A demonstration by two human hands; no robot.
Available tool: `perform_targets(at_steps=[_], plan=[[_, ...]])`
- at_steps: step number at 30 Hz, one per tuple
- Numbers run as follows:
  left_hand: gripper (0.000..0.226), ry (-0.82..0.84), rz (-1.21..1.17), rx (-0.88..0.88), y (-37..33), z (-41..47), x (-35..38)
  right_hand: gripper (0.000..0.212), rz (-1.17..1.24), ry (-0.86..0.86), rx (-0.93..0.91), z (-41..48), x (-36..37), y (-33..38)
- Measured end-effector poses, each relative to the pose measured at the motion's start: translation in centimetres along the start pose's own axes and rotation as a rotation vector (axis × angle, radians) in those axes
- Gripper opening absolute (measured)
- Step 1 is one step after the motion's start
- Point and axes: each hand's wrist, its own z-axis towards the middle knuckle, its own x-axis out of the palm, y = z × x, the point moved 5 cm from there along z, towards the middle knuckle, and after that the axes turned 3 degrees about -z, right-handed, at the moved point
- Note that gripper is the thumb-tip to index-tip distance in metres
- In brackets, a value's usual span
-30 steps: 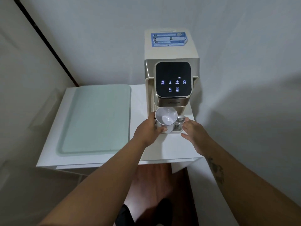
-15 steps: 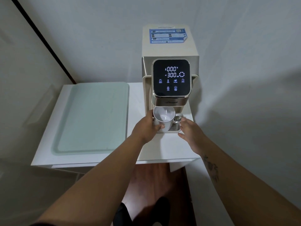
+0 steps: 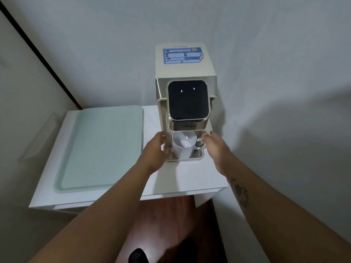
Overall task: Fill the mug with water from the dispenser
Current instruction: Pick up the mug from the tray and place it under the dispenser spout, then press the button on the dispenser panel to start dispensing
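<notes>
A white mug [image 3: 183, 147], smooth and glossy like glazed ceramic, stands upright on the slotted drip tray [image 3: 197, 155] of a water dispenser [image 3: 186, 88], directly under its overhanging front. A thin bright streak shows inside the mug's round mouth; whether it is falling water or a glint cannot be told, and any water level inside is hard to make out. The mug's handle points right and is partly hidden behind the right hand [image 3: 216, 147]. That hand sits just beside the handle with fingers loosely extended, grasping nothing; whether the fingertips touch the handle is unclear. The left hand [image 3: 154, 150] is just beside the mug's left wall, fingers curved and relaxed, with a narrow gap visible between it and the mug, so it holds nothing either. The dispenser is a boxy cream-coloured unit with a brushed metallic band around its front and a rounded square black glass panel [image 3: 187, 100], nearly dark apart from two tiny lit marks too small to read. A blue label [image 3: 182, 55] on its flat top carries print too blurred to read. The dispenser rests on a smooth white tabletop [image 3: 186, 179] set into a corner of plain pale walls. To the left lies a pale green rectangular tray [image 3: 100, 147] with rounded corners and a low raised rim. Below the tabletop's front edge, reddish-brown wood flooring [image 3: 171, 221] shows, along with a dark shape at the bottom edge, cut off by the frame.
</notes>
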Motion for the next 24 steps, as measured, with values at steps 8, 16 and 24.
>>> perform_targets(at_steps=[8, 16, 24], plan=[[0.041, -0.212, -0.176, 0.051, -3.9, -0.7, -4.8, 0.029, 0.220, -0.049, -0.151, -1.3, -1.9, 5.9], [0.035, -0.244, -0.394, 0.075, -8.2, -0.4, -7.0, 0.058, 0.256, 0.075, -0.264, -3.3, -1.2, 10.0], [0.017, -0.264, -0.497, 0.092, -8.7, -0.3, -7.0, 0.097, 0.210, 0.248, -0.243, -4.5, -0.1, 10.7]])
